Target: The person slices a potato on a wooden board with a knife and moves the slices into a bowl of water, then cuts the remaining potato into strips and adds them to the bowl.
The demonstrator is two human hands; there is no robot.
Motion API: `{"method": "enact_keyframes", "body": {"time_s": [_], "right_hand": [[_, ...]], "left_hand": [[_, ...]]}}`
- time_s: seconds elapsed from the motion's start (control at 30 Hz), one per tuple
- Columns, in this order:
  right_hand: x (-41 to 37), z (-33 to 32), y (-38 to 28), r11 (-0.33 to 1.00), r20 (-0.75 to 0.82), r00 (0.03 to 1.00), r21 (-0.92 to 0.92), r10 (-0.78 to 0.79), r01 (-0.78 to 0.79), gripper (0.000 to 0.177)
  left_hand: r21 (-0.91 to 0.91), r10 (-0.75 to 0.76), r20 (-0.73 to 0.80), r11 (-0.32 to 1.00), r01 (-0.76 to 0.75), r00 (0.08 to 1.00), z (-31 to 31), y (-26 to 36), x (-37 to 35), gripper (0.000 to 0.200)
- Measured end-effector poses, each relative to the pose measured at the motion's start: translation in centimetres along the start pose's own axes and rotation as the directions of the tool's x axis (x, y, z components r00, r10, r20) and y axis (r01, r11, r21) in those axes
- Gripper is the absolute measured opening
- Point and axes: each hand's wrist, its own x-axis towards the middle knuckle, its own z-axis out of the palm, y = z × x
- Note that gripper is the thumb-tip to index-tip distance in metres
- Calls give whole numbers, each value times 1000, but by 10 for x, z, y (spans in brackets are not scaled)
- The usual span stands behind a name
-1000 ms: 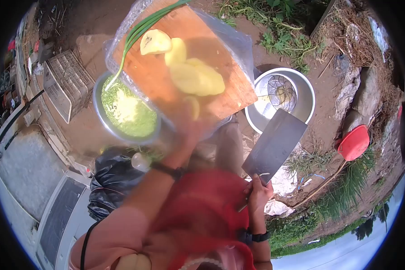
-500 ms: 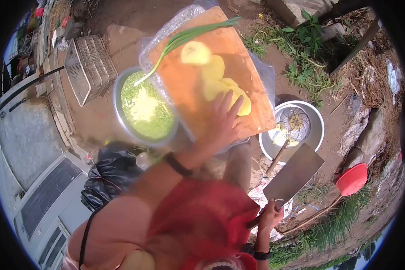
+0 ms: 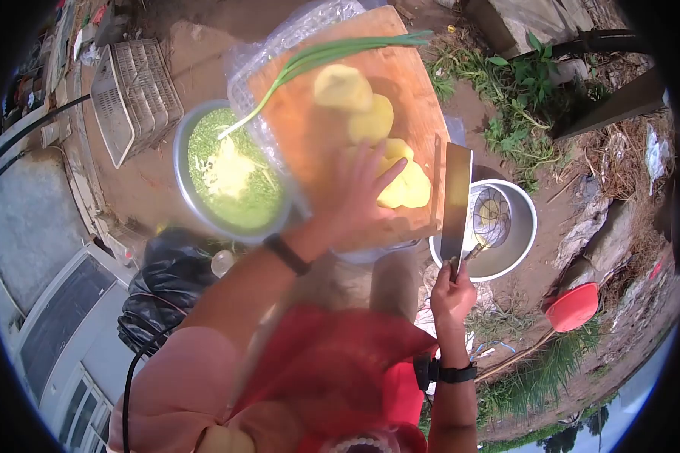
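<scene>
My left hand (image 3: pixel 355 198) rests with spread fingers at the near side of several yellow potato slices (image 3: pixel 409 186) on a wooden cutting board (image 3: pixel 306 166). My right hand (image 3: pixel 453 296) grips the handle of a cleaver (image 3: pixel 456 200). Its broad blade stands upright in view along the board's right edge. Farther up the board lie two more yellow potato pieces, one a rounded peeled potato (image 3: pixel 342 87). A long green onion (image 3: pixel 332 53) stretches across the board's far side, its white end hanging over the left edge.
Left of the board stands a metal bowl (image 3: pixel 183 170) of shredded green and pale vegetable. At right, a metal basin (image 3: pixel 523 249) holds a wire skimmer (image 3: pixel 493 215). A plastic crate (image 3: pixel 140 94), black bag (image 3: pixel 162 283) and red scoop (image 3: pixel 574 307) are around.
My right hand has raised the cleaver from low at the right to beside the board, turning the blade upright. My left hand stays by the slices, shifted slightly toward me.
</scene>
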Motion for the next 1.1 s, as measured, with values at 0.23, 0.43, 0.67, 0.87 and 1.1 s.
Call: {"method": "enact_keyframes", "body": {"time_s": [0.23, 0.43, 0.67, 0.87, 1.1], "right_hand": [[0, 41, 8, 932, 31, 944, -153, -329, 329, 28], [-9, 54, -9, 947, 112, 943, -35, -315, 320, 28], [13, 19, 10, 810, 271, 845, -261, -461, 525, 31], [47, -23, -23, 644, 291, 739, -365, -607, 673, 47], [77, -45, -72, 712, 254, 780, -320, -571, 625, 38]], "left_hand": [[-60, -36, 31, 998, 38, 999, 28, -19, -15, 81], [-62, -153, 10, 986, 153, 988, 42, -45, -48, 76], [7, -80, -8, 997, 80, 997, 41, -42, -36, 83], [-85, -117, -27, 990, 114, 993, 22, -28, -42, 78], [-236, -395, -256, 911, 340, 882, -2, -29, 21, 60]]}}
